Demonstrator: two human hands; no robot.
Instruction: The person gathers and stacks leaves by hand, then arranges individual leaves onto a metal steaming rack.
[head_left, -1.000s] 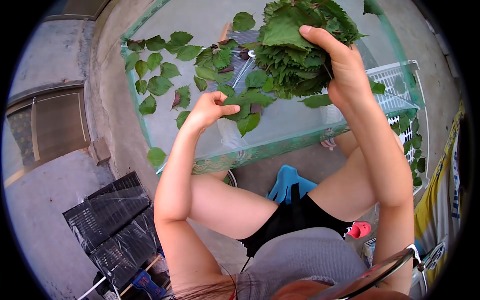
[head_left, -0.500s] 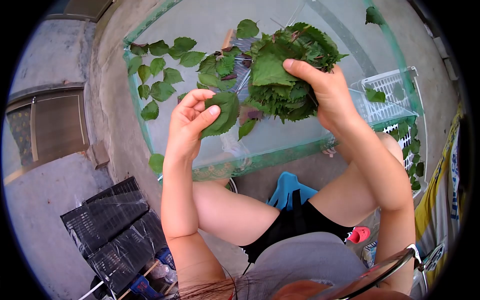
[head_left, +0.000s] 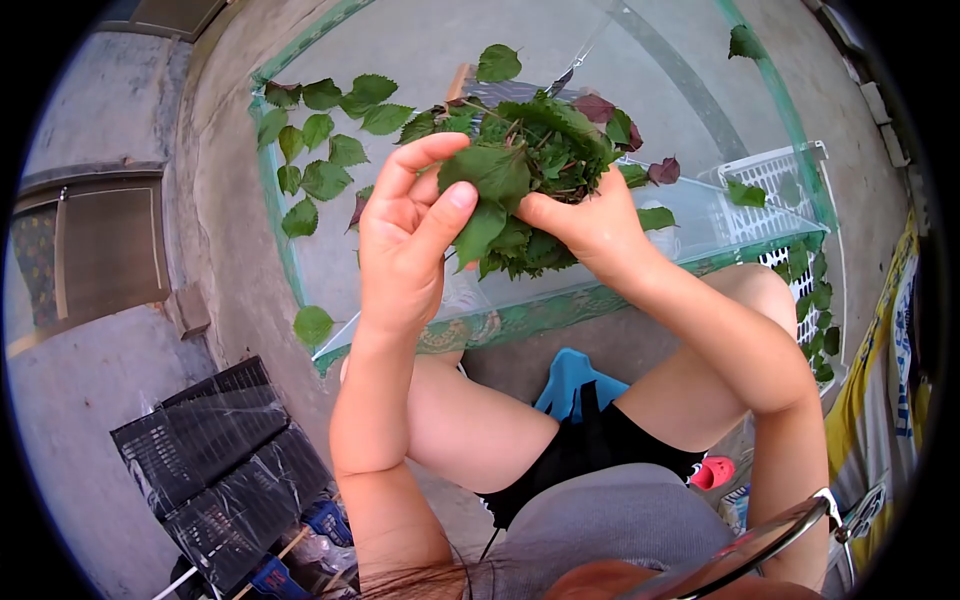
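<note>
A thick bunch of green leaves (head_left: 555, 150) is gripped in my right hand (head_left: 595, 225), its thumb on the near side and the stems showing on top. My left hand (head_left: 415, 225) pinches a green leaf (head_left: 490, 172) between thumb and fingers at the left side of the bunch, its other fingers raised. Another leaf hangs just below that thumb, against the bunch. Both hands are above the sheer mesh cover (head_left: 660, 100) with green edging. Loose leaves (head_left: 325, 180) lie spread on the mesh to the left, and a few purplish ones (head_left: 663, 171) lie to the right.
A white plastic basket (head_left: 825, 200) with leaves stands at the right under the mesh edge. Between my knees is a blue stool (head_left: 572, 375). Black plastic-wrapped trays (head_left: 215, 440) lie at lower left. A pink shoe (head_left: 713, 472) and a yellow-and-white sack (head_left: 865, 400) are at lower right.
The bunch in my right hand has moved down and left and turned, so its stems now show. My left hand has brought its leaf up against the bunch. Purplish leaves at the right are now uncovered.
</note>
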